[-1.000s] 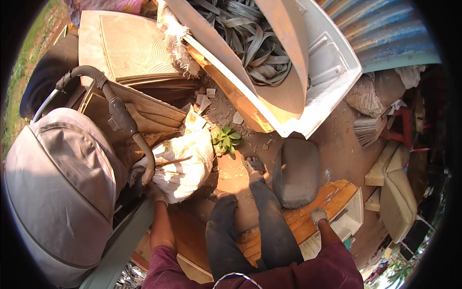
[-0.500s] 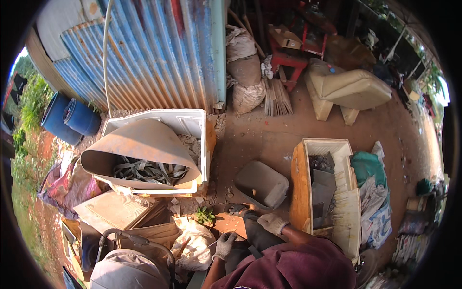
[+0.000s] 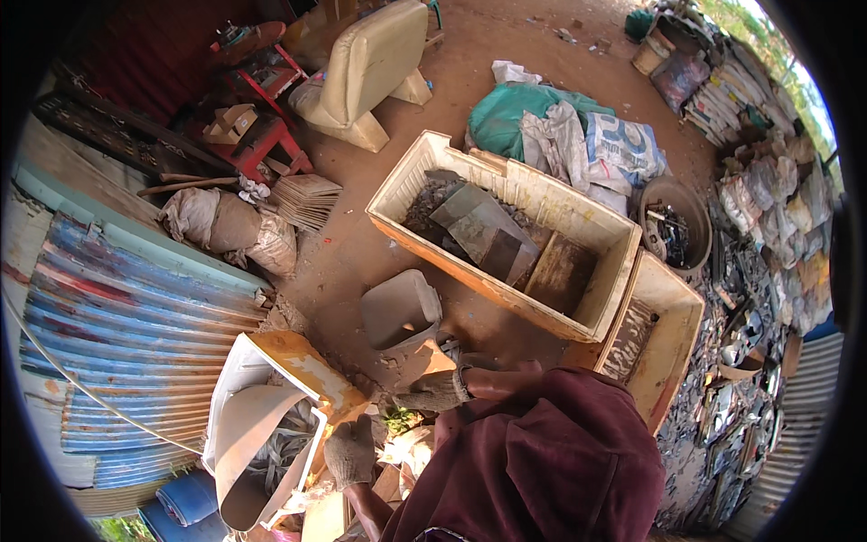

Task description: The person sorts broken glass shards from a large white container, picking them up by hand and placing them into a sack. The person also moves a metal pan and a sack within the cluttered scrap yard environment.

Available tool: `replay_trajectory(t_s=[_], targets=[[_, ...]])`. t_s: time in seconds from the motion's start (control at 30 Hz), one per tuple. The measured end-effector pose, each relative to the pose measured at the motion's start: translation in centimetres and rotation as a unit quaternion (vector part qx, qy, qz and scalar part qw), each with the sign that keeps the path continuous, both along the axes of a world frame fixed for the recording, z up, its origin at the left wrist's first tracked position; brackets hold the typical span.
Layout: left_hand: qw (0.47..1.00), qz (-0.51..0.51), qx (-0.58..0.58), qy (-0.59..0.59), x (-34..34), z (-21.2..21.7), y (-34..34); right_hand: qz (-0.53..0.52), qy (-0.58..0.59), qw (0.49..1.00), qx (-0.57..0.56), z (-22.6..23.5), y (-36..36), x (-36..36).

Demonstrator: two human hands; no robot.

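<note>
Both my hands wear grey work gloves. My left hand (image 3: 350,453) is beside the orange side of a white bin (image 3: 336,384); its fingers are too blurred to read. Inside that bin stand a curved tan sheet (image 3: 257,420) and a tangle of grey strips (image 3: 291,438). My right hand (image 3: 432,390) reaches leftward over the ground, fingers stretched out, with nothing visible in it. Just beyond it sits a grey plastic tub (image 3: 402,310) with a small scrap inside. A green plant (image 3: 399,419) shows between my hands.
A long cream bin (image 3: 506,285) holds flat grey plates to the right, with a second bin (image 3: 673,312) against its end. Sacks (image 3: 591,144) and a round tub (image 3: 673,221) stand behind. Corrugated sheeting (image 3: 135,343) is at left; scrap (image 3: 722,425) covers the right.
My view has swung to the right, bringing the scrap pile and second bin into sight. My right hand has moved forward and left from my leg; my left hand is now beside the white bin.
</note>
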State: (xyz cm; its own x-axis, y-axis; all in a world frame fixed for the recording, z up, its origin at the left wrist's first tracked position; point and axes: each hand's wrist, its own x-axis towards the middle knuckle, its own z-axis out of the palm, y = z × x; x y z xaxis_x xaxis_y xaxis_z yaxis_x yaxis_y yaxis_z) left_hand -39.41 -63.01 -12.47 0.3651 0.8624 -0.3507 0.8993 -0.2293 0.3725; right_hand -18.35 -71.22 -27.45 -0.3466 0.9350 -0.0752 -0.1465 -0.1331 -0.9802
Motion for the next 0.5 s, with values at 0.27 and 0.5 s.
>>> replay_trajectory(t_s=[0.27, 0.5], targets=[[0.835, 0.144, -0.309, -0.431, 3.1, -6.8, -1.3, 0.21, -0.185, 0.957, -0.071, 9.2, 1.6, 2.1], [0.806, 0.256, -0.288, -0.449, 3.8, -7.2, -2.5, 0.255, -0.326, 0.91, 0.027, 6.8, 5.0, 4.0]])
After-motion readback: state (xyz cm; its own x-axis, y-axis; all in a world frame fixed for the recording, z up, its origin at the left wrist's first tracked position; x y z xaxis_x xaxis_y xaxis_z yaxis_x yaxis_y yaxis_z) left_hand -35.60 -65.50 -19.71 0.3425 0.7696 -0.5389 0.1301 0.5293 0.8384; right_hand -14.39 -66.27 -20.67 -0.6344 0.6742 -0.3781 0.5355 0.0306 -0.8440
